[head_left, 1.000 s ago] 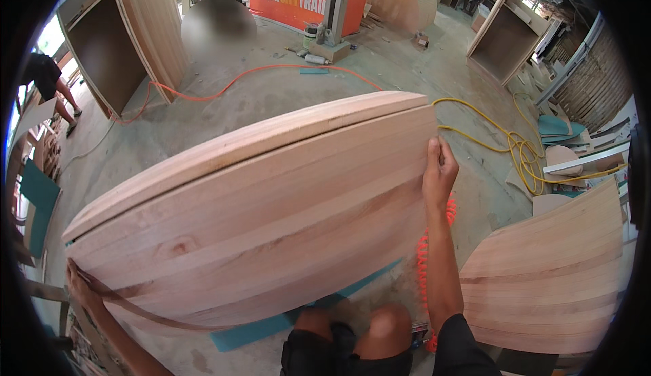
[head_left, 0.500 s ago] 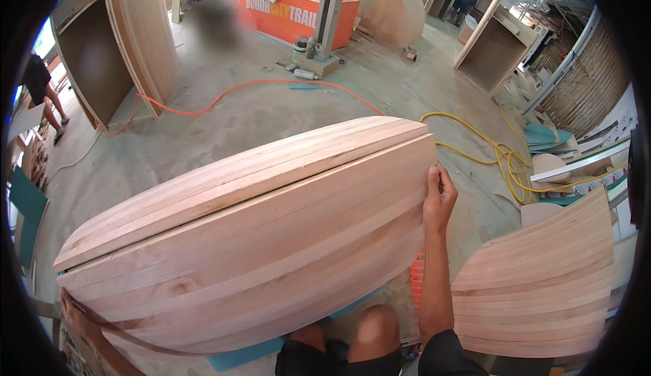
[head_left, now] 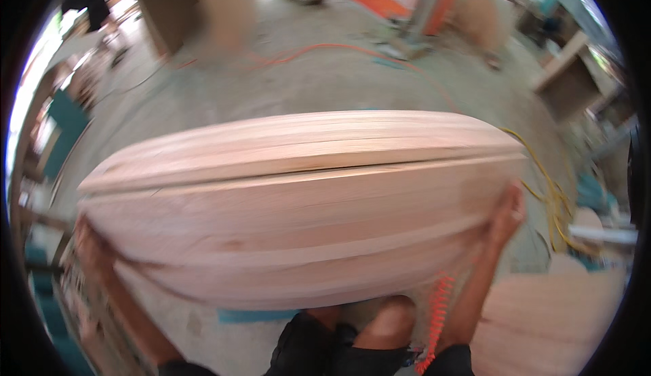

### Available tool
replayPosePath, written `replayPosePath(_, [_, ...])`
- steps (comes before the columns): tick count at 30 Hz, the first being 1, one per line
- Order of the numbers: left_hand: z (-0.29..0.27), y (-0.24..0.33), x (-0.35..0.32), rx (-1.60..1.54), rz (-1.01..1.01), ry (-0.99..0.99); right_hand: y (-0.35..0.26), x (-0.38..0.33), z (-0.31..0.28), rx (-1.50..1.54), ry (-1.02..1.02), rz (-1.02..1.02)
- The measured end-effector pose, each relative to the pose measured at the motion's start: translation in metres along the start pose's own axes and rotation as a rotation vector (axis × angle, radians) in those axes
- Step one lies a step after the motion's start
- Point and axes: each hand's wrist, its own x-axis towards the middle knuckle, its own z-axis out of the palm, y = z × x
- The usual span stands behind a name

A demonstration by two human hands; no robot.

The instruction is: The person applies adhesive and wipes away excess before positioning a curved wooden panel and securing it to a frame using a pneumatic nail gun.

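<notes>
A long pale wooden panel [head_left: 305, 240] made of glued strips, with a curved lower edge, stands in front of my knees. My left hand [head_left: 93, 246] grips its left end, and my right hand [head_left: 507, 213] grips the right end. Beyond its top edge lies a second curved wooden panel [head_left: 305, 135], nearly parallel. Between the two runs a narrow dark gap, widest near the middle. My fingers are partly hidden behind the panel ends, and the picture is blurred by motion.
Another wooden panel [head_left: 542, 328] lies at the lower right, beside an orange coiled hose [head_left: 437, 315]. A yellow hose [head_left: 557, 213] loops on the floor at right. Teal sheets [head_left: 66, 132] lean at left. An orange hose [head_left: 319, 46] crosses the floor beyond; a wooden cabinet [head_left: 166, 10] stands farther back.
The two wooden panels have turned in view and now lie almost level, the left end higher. My left hand shows more fully. The background has shifted right with my head.
</notes>
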Motion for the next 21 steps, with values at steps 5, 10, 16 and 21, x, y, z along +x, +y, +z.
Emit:
replayPosePath(5, [-0.019, 0.075, 0.054, -0.902, -1.153, 0.294, 0.009, 0.008, -0.042, 0.055, -0.047, 0.051])
replayPosePath(10, [-0.037, 0.117, 0.092, -0.998, -1.351, 0.548, 0.001, 0.019, -0.057, -0.118, -0.072, 0.013])
replayPosePath(16, [-0.044, 0.121, 0.101, -1.005, -1.349, 0.549, 0.009, 0.023, -0.052, -0.151, 0.005, -0.134])
replayPosePath(21, [-0.042, 0.117, 0.105, -0.959, -1.363, 0.536, -0.002, 0.016, -0.042, -0.089, 0.109, -0.348])
